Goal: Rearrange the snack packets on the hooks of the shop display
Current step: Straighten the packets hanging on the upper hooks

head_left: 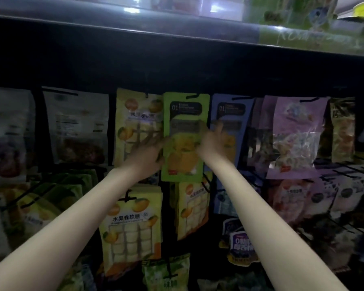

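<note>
Reaching up from the lower corners of the frame, two bare forearms meet at a green snack packet (184, 137) hanging at the centre of the picture. Its top slot sits on a black hook (192, 95) in the upper row of the shop display. The left hand (148, 155) lies against the packet's left edge, fingers spread and fairly straight across the neighbouring yellow packet (138, 124); whether the thumb pinches the green packet I cannot tell, since the hand is blurred. The right hand (211, 141) touches the packet's right edge, with fingers extended upward over the blue packet (229, 127) just beside it; its grip is also too blurred to read.

To the right of the blue packet hangs a lilac packet (296, 137) with a clear window. At the left of the frame hangs a white packet (76, 124), showing printed text and a dark window. Below the green packet, a second row holds another yellow packet with orange fruit pictures (132, 225) on its own hook, and one of the same kind (192, 208), tilted, just right of it. Bare black hooks (345, 171) stick out at the right of the frame. A dark shelf edge (177, 36) runs across the top of the picture above the display.
</note>
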`<state>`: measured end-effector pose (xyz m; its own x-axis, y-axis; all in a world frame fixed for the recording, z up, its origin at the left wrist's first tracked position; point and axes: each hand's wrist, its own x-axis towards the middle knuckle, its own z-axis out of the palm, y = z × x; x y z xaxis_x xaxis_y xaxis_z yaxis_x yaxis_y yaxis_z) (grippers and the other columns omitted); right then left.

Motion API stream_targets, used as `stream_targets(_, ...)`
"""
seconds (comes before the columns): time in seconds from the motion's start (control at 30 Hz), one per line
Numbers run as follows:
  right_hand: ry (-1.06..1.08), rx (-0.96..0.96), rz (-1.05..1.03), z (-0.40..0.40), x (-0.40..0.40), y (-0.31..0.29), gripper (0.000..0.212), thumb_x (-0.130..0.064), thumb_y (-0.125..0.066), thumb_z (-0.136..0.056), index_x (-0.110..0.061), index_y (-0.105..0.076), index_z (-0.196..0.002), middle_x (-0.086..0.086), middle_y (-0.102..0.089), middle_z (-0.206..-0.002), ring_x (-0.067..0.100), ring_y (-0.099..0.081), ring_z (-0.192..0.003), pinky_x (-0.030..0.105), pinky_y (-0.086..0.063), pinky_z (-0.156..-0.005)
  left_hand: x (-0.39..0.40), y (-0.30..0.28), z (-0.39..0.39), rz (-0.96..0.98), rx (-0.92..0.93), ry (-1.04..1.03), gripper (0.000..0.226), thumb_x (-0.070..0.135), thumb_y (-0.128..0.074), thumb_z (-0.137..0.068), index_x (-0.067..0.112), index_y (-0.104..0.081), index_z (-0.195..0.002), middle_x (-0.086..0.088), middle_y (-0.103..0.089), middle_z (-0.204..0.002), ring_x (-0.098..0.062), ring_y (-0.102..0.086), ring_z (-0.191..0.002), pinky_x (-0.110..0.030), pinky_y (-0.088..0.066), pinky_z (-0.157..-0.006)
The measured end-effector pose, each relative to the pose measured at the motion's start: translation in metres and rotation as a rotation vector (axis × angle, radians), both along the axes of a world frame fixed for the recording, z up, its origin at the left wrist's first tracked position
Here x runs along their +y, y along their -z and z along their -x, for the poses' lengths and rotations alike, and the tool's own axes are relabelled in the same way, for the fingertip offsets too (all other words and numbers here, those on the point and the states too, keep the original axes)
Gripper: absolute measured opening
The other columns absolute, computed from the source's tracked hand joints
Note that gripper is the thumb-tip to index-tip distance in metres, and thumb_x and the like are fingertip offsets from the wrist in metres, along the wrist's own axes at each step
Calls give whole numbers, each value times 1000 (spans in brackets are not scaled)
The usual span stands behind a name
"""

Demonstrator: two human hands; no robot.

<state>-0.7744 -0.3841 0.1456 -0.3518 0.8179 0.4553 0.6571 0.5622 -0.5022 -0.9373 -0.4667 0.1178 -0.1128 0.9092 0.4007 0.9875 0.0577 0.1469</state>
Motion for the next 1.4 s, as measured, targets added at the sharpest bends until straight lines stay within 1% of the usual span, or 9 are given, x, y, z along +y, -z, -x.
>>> stream_targets(0.13, -177, 143, -172, -1, -37, 53, 37, -8, -52, -91, -12, -50, -128, 6, -21, -145, 25, -20, -137, 27, -21, -110, -52, 45, 17, -77, -248, 69, 44, 15, -52, -93, 16, -46, -137, -2, -45, -140, -21, -40, -130, -37, -34, -107)
stream_targets(0.33, -576, -142, 189, 30, -58, 128, 59, -15, -50, -95, -26, -22, -146, -7, -19, -150, 17, -23, -137, 27, -27, -108, -84, 86, 24, -34, -423, -35, 38, 24, -30, -102, 15, -50, -133, 2, -41, -141, -9, -33, -130, -33, -22, -114)
stream_targets(0.6, -418, 35, 138, 51, -64, 153, 31, -17, -53, -95, -16, -49, -125, 0, -42, -121, 18, -41, -118, 29, -40, -96, -83, 87, 21, 12, -332, -86, 55, 41, -15, -97, 21, -49, -134, 3, -31, -150, -13, -22, -140, -35, -15, -113)
stream_targets(0.77, -409, 171, 390, 50, -78, 152, 36, -22, -54, -95, -15, -53, -130, -3, -56, -128, 14, -52, -117, 1, -37, -72, -82, 88, 24, 37, -336, -114, 43, 32, -22, -102, 23, -53, -129, 1, -31, -151, -17, -27, -138, -46, -24, -111)
stream_targets(0.87, -412, 164, 367, 47, -92, 152, 39, -22, -52, -96, -10, -50, -133, 2, -57, -128, 16, -52, -117, 1, -33, -76, -82, 89, 28, 36, -284, -89, 44, 31, -19, -101, 26, -55, -127, 2, -32, -150, -13, -26, -139, -49, -18, -112)
stream_targets(1.1, -332, 133, 215, 49, -108, 154, 23, -22, -50, -96, -6, -68, -95, -7, -59, -66, 0, -53, -54, 14, -35, -48, -83, 87, 30, 71, -252, -94, 45, 32, -15, -101, 33, -50, -130, 5, -30, -150, -17, -26, -138, -49, -12, -113)
stream_targets(1.17, -257, 73, 123, 50, -109, 156, 27, -23, -47, -98, -7, -69, -98, 7, -66, -74, 10, -56, -55, 18, -38, -47, -85, 85, 29, 93, -238, -103, 45, 32, -16, -101, 32, -50, -131, 5, -29, -151, -21, -29, -136, -48, -14, -112)
stream_targets(1.3, -185, 79, -35, 54, -114, 163, 33, -12, -43, -99, -7, -57, -128, 12, -57, -129, 24, -58, -112, 34, -49, -91, -88, 83, 26, 59, -207, -143, 44, 32, -20, -101, 25, -50, -132, 2, -33, -147, -31, -38, -126, -42, -20, -106)
stream_targets(1.4, -118, 56, -178, 58, -116, 161, 34, -4, -46, -96, -9, -57, -128, 11, -53, -131, 29, -60, -103, 39, -53, -73, -87, 81, 28, 69, -256, -138, 44, 35, -20, -100, 31, -38, -140, -6, -32, -140, -31, -41, -121, -42, -22, -101)
